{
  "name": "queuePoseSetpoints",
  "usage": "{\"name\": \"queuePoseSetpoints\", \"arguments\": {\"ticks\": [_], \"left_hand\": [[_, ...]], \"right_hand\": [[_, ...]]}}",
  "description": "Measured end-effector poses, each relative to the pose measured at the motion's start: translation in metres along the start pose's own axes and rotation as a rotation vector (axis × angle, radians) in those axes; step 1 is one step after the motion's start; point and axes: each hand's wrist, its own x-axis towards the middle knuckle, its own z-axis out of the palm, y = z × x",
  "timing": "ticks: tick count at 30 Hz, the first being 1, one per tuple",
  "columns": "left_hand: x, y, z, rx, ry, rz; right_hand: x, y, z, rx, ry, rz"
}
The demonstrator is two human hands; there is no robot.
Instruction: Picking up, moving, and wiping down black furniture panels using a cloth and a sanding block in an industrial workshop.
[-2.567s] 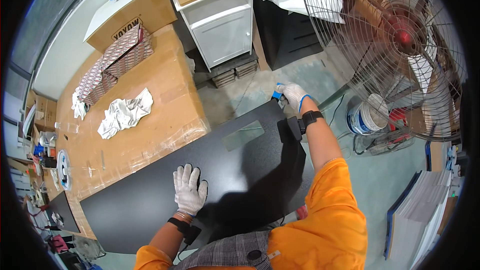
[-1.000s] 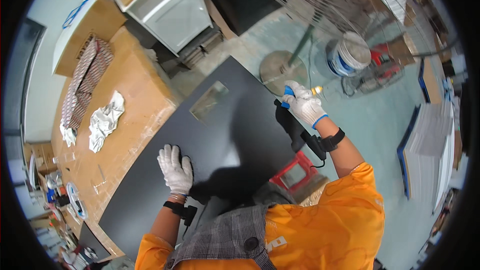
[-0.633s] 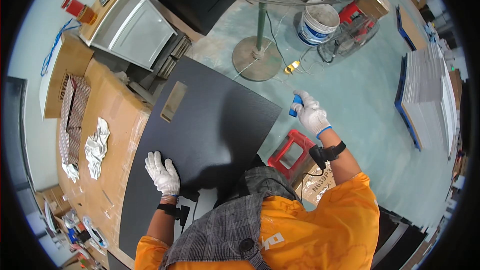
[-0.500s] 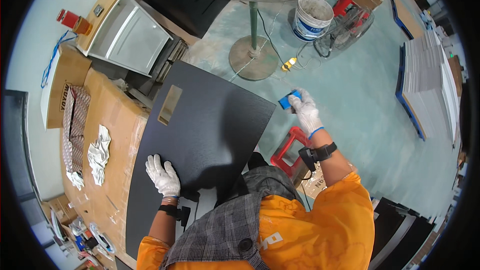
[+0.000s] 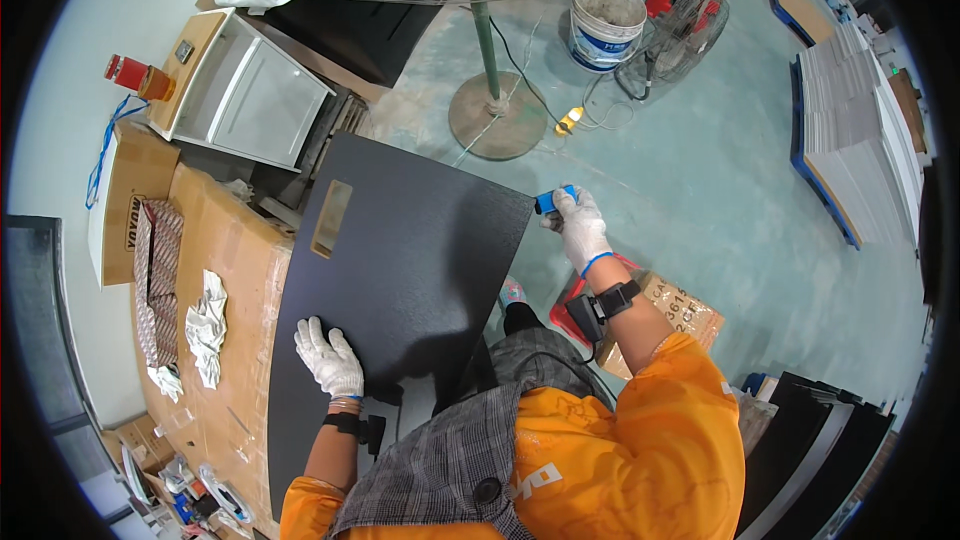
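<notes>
A large dark grey panel (image 5: 420,230) with a rectangular cut-out (image 5: 323,235) lies in front of me, partly over a cardboard-topped work surface. My left hand (image 5: 329,362), in a white knit glove, rests flat on the panel's near left part with its fingers stretched out. Gloved too, my right hand (image 5: 581,228) is closed on a small blue block (image 5: 546,201) with a dark underside. That block sits at the panel's far right corner; whether it touches the edge I cannot tell.
At left are white gloves (image 5: 206,328) on the cardboard surface (image 5: 255,270) and a white cabinet (image 5: 265,100). Beyond the panel stand a fan's round base (image 5: 497,130) and a bucket (image 5: 606,25). A red stool (image 5: 565,315) and carton (image 5: 680,315) are near my right arm.
My right hand has brought the blue block left, up to the panel's corner. My left hand keeps its flat hold on the panel. The whole view has shifted slightly.
</notes>
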Motion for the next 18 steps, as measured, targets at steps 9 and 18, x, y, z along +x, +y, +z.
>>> {"name": "queuePoseSetpoints", "arguments": {"ticks": [9,18], "left_hand": [[0.000,-0.006,0.002,0.018,0.031,0.031],[-0.001,-0.009,0.003,0.031,0.038,0.025]], "right_hand": [[-0.037,0.000,0.005,-0.411,0.141,-0.509],[-0.069,0.002,0.012,-0.851,0.107,-0.459]]}}
